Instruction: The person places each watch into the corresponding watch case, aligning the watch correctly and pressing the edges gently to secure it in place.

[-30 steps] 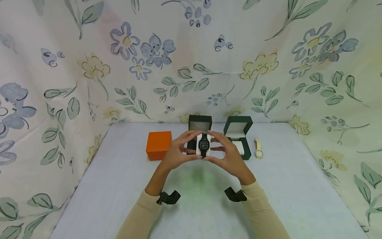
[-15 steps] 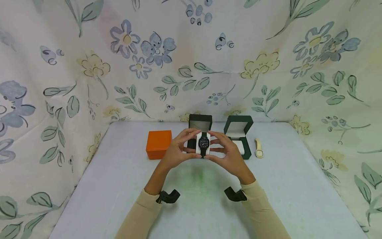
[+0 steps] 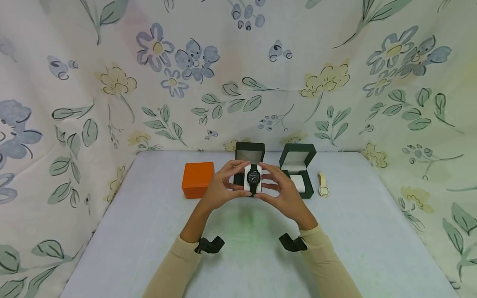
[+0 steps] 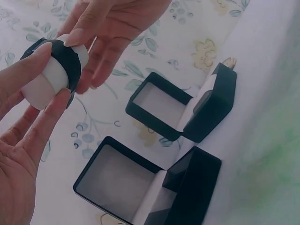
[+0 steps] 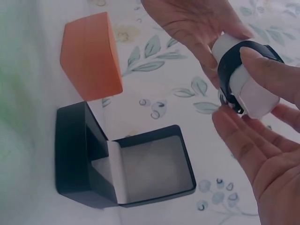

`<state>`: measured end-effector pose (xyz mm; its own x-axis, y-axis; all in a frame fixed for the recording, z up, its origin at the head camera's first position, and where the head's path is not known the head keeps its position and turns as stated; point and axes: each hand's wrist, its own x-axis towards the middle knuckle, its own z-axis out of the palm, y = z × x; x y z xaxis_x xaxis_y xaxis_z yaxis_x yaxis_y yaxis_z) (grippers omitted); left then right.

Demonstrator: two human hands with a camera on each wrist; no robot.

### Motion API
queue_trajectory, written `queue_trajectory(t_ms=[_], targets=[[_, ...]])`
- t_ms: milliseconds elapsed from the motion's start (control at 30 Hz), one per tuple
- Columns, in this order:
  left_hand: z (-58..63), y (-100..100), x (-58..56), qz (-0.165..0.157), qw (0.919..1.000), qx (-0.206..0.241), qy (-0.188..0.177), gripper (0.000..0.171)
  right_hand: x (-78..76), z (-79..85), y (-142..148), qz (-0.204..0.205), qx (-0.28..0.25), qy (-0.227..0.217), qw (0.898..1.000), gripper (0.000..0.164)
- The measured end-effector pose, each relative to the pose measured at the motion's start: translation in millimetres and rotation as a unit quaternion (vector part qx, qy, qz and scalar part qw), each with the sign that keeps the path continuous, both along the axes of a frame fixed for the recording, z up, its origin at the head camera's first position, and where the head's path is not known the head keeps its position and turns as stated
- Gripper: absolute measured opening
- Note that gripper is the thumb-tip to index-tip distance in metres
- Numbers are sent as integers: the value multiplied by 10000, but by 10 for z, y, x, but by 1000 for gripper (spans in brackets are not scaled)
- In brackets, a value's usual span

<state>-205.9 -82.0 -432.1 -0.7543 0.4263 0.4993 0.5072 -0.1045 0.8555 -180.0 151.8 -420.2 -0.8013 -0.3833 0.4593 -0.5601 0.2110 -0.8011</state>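
Observation:
A black wristwatch [image 3: 254, 177] is wrapped round a white watch cushion [image 4: 55, 75], its square dial facing the head camera. My left hand [image 3: 222, 186] pinches it from the left, thumb below and fingers above. From the other side, my right hand [image 3: 280, 188] pinches the same cushion and strap in a mirrored grip. Both hands hold it up in front of an open black watch box [image 3: 250, 153], whose base they partly hide. In the right wrist view the black strap [image 5: 229, 65] circles the cushion, and its buckle shows near the fingertips.
Left of the hands stands a closed orange box [image 3: 198, 180]. An open dark green box [image 3: 307, 184] with a white cushion [image 3: 297, 183] inside is at the right. A gold watch [image 3: 322, 185] lies beside it. A floral cloth [image 3: 238, 82] hangs behind the white table [image 3: 149, 231].
Almost nothing differs. The head view has shifted very slightly, while both hands keep the same grip on the watch and its cushion.

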Motion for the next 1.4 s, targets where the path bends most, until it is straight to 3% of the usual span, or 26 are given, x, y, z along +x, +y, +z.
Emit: queue_trajectory(t_ms=[400,733,900,1167,1400], targets=[[44,4,24,141,9995,-124,-263,79,174,252,-81,30,12,-204,9998,83],[20,9,38,103,9998,-162,-71,79,52,-8,-38,-43,-126,-148,9998,84],[9,-2,24,87,9999,-124,56,80,37,-13,-83,-182,-272,-176,9993,74],[-49,31,24,61,9998,-121,127,82,50,-53,-87,-328,-709,-515,9956,71],[-96,37,16,124,9997,-170,-133,83,70,-71,-79,-255,-824,-643,9942,70]])
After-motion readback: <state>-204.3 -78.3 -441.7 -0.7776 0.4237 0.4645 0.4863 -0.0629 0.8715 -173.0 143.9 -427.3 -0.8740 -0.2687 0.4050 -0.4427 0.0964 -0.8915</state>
